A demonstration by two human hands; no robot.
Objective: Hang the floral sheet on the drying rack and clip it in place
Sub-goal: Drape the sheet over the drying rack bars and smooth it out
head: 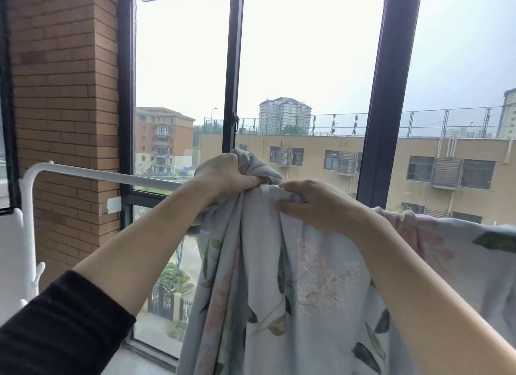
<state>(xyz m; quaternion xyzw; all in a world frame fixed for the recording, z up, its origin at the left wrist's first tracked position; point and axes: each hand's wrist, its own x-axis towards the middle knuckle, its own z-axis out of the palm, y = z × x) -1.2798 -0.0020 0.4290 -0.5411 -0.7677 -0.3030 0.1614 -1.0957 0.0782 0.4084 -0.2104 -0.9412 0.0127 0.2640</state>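
Nearest item: black sleeve (55,327) on the left forearm, low in view; both forearms reach up and forward toward the rail. Obs: left hand (226,176) is clenched round a thick gathered wad of the floral sheet (279,291), held at the height of the white top bar of the drying rack (111,176). Right hand (310,204), just beside the left, pinches a fold of the same sheet between curled fingers and thumb. Sheet position: bunched at the two hands, a long fall of cloth hanging down on the near side, and a further stretch running off to the right at rail level; the bar itself is hidden from the hands rightward, so I cannot tell how much cloth actually lies over it. Bar is bare from its bent corner to the left hand. Risks (judgement): most of the visible weight hangs on the near side, so if either grip loosens before the cloth is spread, the sheet could slide back off the bar to the floor. No clips in view; freeing a hand to fetch one would leave the wad held at a single point, and the smooth bar would do little to stop it slipping. Left gathered, the wad would be too thick to clip well. Writing: none readable on sheet, rack, dark window frame (233,67), brick pillar (64,81) or buildings (321,156) outside.
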